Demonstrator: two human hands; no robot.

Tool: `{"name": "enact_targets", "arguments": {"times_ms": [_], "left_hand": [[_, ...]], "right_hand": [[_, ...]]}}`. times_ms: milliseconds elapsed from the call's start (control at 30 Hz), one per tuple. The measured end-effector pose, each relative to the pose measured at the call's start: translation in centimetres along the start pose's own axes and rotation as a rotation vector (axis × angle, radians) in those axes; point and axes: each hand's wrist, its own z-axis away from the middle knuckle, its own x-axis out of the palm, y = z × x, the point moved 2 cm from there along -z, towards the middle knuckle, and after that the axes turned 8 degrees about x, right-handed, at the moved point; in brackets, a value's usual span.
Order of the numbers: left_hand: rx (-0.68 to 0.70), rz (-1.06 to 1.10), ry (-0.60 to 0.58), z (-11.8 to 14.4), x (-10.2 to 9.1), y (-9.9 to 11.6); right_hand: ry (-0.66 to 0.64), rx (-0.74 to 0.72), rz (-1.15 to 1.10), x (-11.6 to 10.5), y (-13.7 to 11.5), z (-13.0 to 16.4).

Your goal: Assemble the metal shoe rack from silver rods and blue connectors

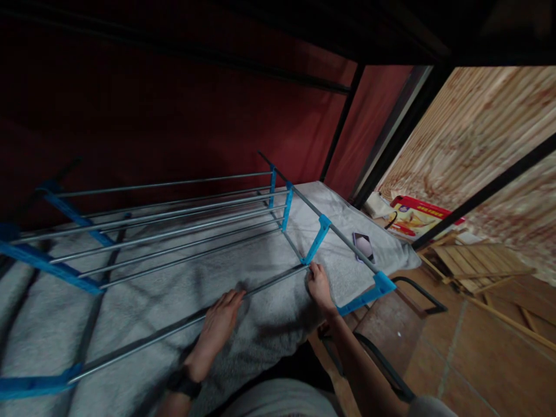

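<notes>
Works on a rack (174, 231) of metal bars and blue plastic joints, set on a grey blanket (143, 313) right in front of the body. Lays left hand (222, 321) over the near bar (278, 281), with fingers together on top; cannot tell whether clenched or only resting, with the thumb out of sight. Pinches the right end of the same bar with right hand (320, 286), in what looks like a closed grip, at a blue joint (317, 238). Cannot see whether fully seated. Could pop loose there from pushing at an angle, or at the left bracket (39, 385) from tugging rightward, with no hand on that end. Might rock or skew on the soft blanket from uneven pressing. Could nip fingertips from a sudden slide into the joint. Might knock the phone (364, 247), close to the right side tube (347, 242), by swinging the rack round
</notes>
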Motion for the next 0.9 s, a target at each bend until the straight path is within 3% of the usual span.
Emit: {"name": "enact_targets", "arguments": {"times_ms": [333, 767, 900], "left_hand": [[-0.044, -0.043, -0.041, -0.45, 0.01, -0.03], [-0.045, -0.067, -0.1, -0.69, -0.42, 0.09], [-0.027, -0.045, -0.07, -0.66, -0.46, 0.23]], "right_hand": [[-0.05, 0.004, -0.08, -0.58, -0.54, -0.79], [0.014, 0.045, -0.09, 0.2, -0.89, -0.64], [0.017, 0.072, -0.107, 0.35, -0.83, -0.63]]}}
